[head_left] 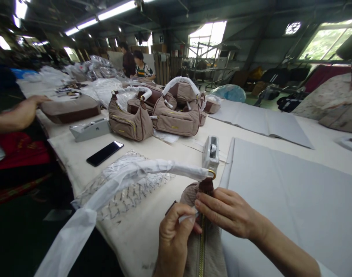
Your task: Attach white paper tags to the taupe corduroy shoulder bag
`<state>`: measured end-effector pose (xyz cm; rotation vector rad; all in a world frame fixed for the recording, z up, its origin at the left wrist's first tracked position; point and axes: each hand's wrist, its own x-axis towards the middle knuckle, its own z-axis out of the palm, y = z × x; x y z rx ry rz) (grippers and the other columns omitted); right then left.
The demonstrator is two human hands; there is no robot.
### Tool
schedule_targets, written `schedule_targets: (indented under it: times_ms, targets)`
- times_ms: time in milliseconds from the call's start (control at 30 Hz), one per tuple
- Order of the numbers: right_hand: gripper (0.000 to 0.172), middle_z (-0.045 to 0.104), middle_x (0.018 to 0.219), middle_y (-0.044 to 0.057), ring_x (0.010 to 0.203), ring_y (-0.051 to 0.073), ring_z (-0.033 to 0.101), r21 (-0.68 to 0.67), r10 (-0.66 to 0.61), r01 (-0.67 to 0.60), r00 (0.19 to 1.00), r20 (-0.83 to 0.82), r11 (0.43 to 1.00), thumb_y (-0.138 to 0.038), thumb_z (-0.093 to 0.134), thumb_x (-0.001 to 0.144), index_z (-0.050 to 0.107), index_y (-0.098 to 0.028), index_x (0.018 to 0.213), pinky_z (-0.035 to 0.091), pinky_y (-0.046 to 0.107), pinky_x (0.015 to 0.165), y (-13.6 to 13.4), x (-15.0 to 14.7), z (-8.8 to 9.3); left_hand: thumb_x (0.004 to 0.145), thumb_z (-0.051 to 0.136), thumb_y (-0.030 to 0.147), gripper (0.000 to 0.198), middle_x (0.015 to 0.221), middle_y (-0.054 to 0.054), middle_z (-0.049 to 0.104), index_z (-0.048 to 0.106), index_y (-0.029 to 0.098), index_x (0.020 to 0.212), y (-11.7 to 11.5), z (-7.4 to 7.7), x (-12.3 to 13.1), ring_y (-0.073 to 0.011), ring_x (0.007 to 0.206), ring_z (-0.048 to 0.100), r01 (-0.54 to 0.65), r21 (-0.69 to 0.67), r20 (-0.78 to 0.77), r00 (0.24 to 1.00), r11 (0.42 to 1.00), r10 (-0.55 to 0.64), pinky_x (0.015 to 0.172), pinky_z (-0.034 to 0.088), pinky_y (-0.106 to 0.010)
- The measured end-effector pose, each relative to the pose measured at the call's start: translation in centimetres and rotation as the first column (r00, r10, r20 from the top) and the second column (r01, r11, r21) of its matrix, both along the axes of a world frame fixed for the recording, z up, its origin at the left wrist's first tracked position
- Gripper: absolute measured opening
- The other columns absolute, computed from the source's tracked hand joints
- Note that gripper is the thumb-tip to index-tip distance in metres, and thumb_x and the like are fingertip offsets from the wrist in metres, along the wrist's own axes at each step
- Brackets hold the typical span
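Observation:
A taupe bag [210,250] with a gold zipper lies at the table's front edge, under both hands. Its strap [153,168], wrapped in white paper, runs from a gold ring at a brown tab and arcs off to the lower left. My left hand [177,234] pinches a small white strip beside the zipper's upper end. My right hand [230,211] rests its closed fingers on the bag just below the brown tab, holding the fabric there. The far end of the strap leaves the picture.
Left of the bag are a patterned plastic sheet [129,188] and a black phone [105,153]. A tape dispenser [210,154] stands ahead. Several finished bags [177,115] stand beyond. Grey sheets [291,192] cover the right side. Another person's arm [17,115] reaches in at left.

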<state>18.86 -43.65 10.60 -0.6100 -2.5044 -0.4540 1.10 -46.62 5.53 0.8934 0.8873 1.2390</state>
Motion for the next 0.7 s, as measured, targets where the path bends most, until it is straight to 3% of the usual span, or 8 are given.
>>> schedule_targets:
  times_ms: [100,333,400,500,567,600,633,700]
  targets:
    - [0.029,0.067,0.104,0.017,0.084,0.02,0.062,0.02,0.001,0.0,0.999,-0.05,1.0,-0.011,0.034,0.096,0.059,-0.004,0.109,0.05,0.034,0.066,-0.2,0.0,-1.0,0.082,0.052,0.046,0.03,0.071,-0.002,0.065,0.058,0.02,0.096,0.7,1.2,-0.6,-0.0164,0.062,0.061,0.142,-0.152,0.202,0.973,0.978,-0.109,0.061,0.048,-0.028]
    - [0.03,0.067,0.106,0.017,0.079,0.02,0.06,0.01,0.014,-0.014,0.999,-0.044,1.0,-0.011,0.035,0.095,0.062,-0.004,0.106,0.051,0.034,0.065,-0.3,0.0,-1.1,0.069,0.072,0.035,0.028,0.063,-0.002,0.063,0.059,0.011,0.078,2.6,2.1,-1.6,-0.0069,0.046,0.054,0.409,-0.351,0.117,0.911,0.842,-0.395,0.047,0.039,-0.017]
    - [0.03,0.067,0.106,0.016,0.078,0.02,0.059,0.018,0.011,-0.01,0.999,-0.033,1.0,-0.012,0.035,0.096,0.062,-0.005,0.106,0.051,0.034,0.064,-0.5,0.0,-0.9,0.068,0.072,0.037,0.03,0.06,-0.001,0.061,0.058,0.011,0.075,2.5,1.8,-1.4,-0.0061,0.045,0.052,0.422,-0.364,0.134,0.906,0.83,-0.402,0.046,0.038,-0.016]
    - [0.028,0.066,0.109,0.015,0.083,0.02,0.06,0.011,0.009,-0.008,0.999,-0.038,1.0,-0.012,0.038,0.095,0.062,-0.007,0.108,0.052,0.034,0.067,-1.0,0.1,-1.4,0.068,0.072,0.042,0.034,0.055,0.002,0.057,0.056,0.013,0.07,2.0,1.3,-0.7,-0.0045,0.042,0.047,0.321,-0.327,0.009,0.942,0.889,-0.337,0.043,0.034,-0.014]
    - [0.026,0.063,0.115,0.014,0.094,0.021,0.06,0.005,-0.063,0.066,0.974,-0.217,0.998,-0.009,0.048,0.091,0.06,-0.011,0.113,0.053,0.034,0.075,-1.2,0.7,-2.6,0.067,0.071,0.048,0.038,0.052,0.004,0.052,0.054,0.014,0.067,1.6,0.7,-0.2,-0.0034,0.04,0.043,0.204,-0.274,-0.11,0.964,0.94,-0.241,0.041,0.031,-0.013]
    - [0.029,0.062,0.117,0.013,0.098,0.021,0.059,-0.052,-0.163,0.155,0.911,-0.379,0.987,-0.009,0.052,0.088,0.06,-0.013,0.115,0.052,0.034,0.079,-1.1,1.3,-3.4,0.066,0.072,0.05,0.04,0.051,0.005,0.051,0.054,0.014,0.067,1.5,0.4,0.0,-0.0031,0.04,0.041,0.154,-0.253,-0.153,0.968,0.955,-0.197,0.041,0.03,-0.013]
    - [0.03,0.062,0.115,0.012,0.099,0.02,0.059,-0.192,-0.32,0.257,0.766,-0.557,0.947,-0.01,0.056,0.086,0.06,-0.016,0.115,0.051,0.033,0.08,-0.8,1.9,-4.3,0.064,0.072,0.052,0.042,0.05,0.005,0.05,0.054,0.014,0.067,1.3,0.1,0.2,-0.0031,0.039,0.041,0.115,-0.244,-0.181,0.97,0.963,-0.162,0.04,0.029,-0.013]
    - [0.024,0.064,0.102,0.007,0.087,0.017,0.06,-0.636,-0.697,0.286,0.287,-0.657,0.717,-0.019,0.058,0.086,0.063,-0.019,0.109,0.052,0.029,0.073,0.7,3.7,-6.0,0.06,0.073,0.055,0.045,0.049,0.005,0.049,0.054,0.015,0.066,1.2,-0.4,0.5,-0.0034,0.039,0.039,0.068,-0.248,-0.205,0.971,0.966,-0.121,0.04,0.029,-0.013]
